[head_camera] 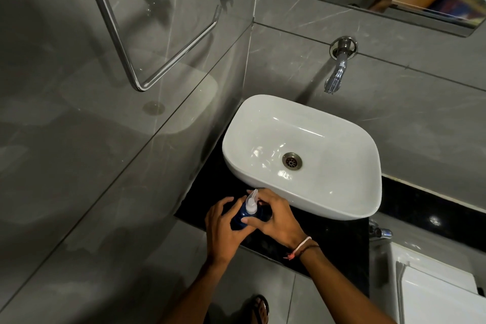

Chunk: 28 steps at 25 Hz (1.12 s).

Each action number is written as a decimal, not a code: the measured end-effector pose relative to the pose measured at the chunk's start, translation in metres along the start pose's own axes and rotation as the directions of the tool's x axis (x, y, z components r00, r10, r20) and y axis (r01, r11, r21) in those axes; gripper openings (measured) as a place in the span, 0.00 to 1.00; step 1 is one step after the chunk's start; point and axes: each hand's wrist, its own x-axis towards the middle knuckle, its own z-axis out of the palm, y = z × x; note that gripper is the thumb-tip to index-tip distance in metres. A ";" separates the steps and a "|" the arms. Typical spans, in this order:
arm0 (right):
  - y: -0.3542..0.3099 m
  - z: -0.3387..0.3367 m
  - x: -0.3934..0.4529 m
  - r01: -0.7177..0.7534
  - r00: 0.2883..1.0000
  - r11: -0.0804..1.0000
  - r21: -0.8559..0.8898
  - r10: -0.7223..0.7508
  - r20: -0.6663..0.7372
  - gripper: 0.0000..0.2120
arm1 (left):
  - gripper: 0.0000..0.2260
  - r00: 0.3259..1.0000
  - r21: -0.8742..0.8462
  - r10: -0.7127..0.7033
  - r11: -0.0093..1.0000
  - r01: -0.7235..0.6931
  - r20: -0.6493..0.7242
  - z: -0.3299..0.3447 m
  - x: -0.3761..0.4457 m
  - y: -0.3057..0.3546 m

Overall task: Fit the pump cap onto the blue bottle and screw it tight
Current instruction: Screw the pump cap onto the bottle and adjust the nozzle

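The blue bottle [240, 217] stands on the black counter [339, 242] at the front left corner of the white basin. A clear pump cap [251, 202] sits on its neck, nozzle pointing up and away. My left hand [223, 231] wraps the bottle's body from the left. My right hand [276, 218] reaches in from the right, its thumb and fingers closed around the collar of the pump cap. Most of the bottle is hidden by my fingers.
A white countertop basin [368, 155] with a metal drain fills the counter's middle. A chrome wall tap [336, 71] juts out above it. A chrome towel ring [126, 42] hangs on the left wall. A white fixture [434, 292] stands at the lower right.
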 end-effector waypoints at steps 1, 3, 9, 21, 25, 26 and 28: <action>0.000 0.001 0.000 0.006 1.000 1.000 0.000 -0.006 0.008 0.16 | 0.31 1.000 -0.004 -0.002 1.000 0.002 -0.005 0.000 0.000 0.000; -0.002 0.003 0.001 -0.028 0.999 1.000 0.013 0.029 -0.043 0.15 | 0.31 1.000 -0.016 -0.005 1.000 0.005 -0.012 -0.001 -0.001 0.002; 0.002 0.002 -0.003 0.013 0.999 0.998 0.058 -0.010 -0.037 0.14 | 0.29 1.000 -0.014 0.004 1.000 -0.005 -0.021 0.000 -0.001 0.000; -0.001 0.005 0.001 -0.036 0.996 0.998 0.054 0.040 -0.084 0.20 | 0.30 1.000 -0.005 0.018 1.000 -0.018 -0.017 0.000 -0.001 -0.001; 0.006 0.005 0.000 0.001 1.000 0.999 0.037 0.000 -0.021 0.15 | 0.30 1.000 -0.010 0.013 1.000 -0.013 -0.020 0.002 0.000 -0.002; 0.005 0.005 0.000 -0.016 0.999 0.999 0.034 0.018 -0.045 0.14 | 0.31 1.000 -0.013 0.011 1.000 -0.011 -0.018 0.002 -0.001 -0.002; 0.004 0.006 0.002 -0.045 0.996 0.998 0.036 0.048 -0.078 0.19 | 0.30 1.000 -0.010 0.017 1.000 -0.017 -0.014 0.001 -0.001 -0.003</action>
